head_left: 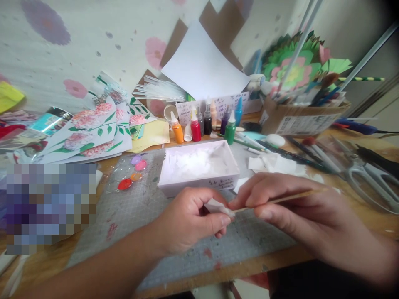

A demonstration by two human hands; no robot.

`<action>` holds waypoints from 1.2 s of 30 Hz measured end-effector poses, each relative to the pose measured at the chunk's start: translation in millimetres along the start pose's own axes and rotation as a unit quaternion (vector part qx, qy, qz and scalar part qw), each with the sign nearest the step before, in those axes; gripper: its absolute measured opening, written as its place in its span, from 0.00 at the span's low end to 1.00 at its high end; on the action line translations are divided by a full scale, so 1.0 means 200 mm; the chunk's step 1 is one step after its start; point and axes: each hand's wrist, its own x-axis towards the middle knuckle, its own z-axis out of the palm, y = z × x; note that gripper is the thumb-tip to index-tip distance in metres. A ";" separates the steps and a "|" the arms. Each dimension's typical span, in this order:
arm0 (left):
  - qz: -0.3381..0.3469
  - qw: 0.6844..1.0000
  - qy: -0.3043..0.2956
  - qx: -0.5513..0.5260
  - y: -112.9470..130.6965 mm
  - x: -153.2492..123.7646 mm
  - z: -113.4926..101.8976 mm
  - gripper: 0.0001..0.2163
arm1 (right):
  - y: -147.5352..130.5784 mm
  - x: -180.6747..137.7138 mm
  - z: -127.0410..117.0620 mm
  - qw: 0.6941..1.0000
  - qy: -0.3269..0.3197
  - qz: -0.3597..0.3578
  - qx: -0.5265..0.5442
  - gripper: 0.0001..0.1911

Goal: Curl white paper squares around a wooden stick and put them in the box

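My left hand [191, 220] is closed, pinching a small piece of white paper [217, 206] between thumb and fingers. My right hand [299, 216] is closed on a thin wooden stick [289, 197], whose tip meets the paper where the two hands touch. Both hands hover over a grey cutting mat [146, 199]. Just beyond them stands a white box [199, 180] filled with small white paper pieces.
Behind the box stand several small paint bottles [202, 122]. Painted flower sheets [93, 133] lie at left, paint blobs on plastic [132, 174] beside the box. Scissors [368, 174], pens and a cardboard box [304, 118] of tools sit at right. A blurred patch covers the left.
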 end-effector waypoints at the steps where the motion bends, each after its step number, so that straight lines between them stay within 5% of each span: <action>1: -0.002 1.000 0.001 0.001 0.00 0.00 0.00 0.04 | 0.00 0.00 0.00 1.000 -0.003 0.000 -0.006 0.05; 13: 0.008 1.000 0.005 0.020 0.02 0.00 0.01 0.08 | 0.00 -0.01 0.00 0.998 -0.015 -0.015 -0.056 0.05; 16: 0.103 0.985 0.065 0.119 0.01 -0.01 0.00 0.13 | 0.01 -0.01 0.00 0.998 0.010 -0.013 -0.064 0.04; 18: 0.225 0.941 0.169 0.190 0.01 -0.04 0.00 0.18 | 0.01 -0.01 0.00 0.997 0.035 -0.013 -0.066 0.03; 21: 0.348 0.861 0.267 0.256 0.02 -0.08 0.01 0.09 | 0.00 -0.01 0.01 0.996 0.062 -0.010 -0.058 0.04; 24: 0.272 0.908 0.183 0.261 0.04 -0.09 0.02 0.08 | -0.01 0.00 0.02 0.997 0.066 -0.003 -0.050 0.04; 28: 0.127 0.980 0.093 0.118 0.02 -0.06 0.03 0.14 | -0.01 0.00 0.05 0.997 0.046 -0.021 -0.065 0.03; 36: 0.081 0.990 0.105 0.042 0.02 -0.05 0.03 0.07 | 0.02 0.01 0.07 0.997 0.056 -0.012 -0.058 0.04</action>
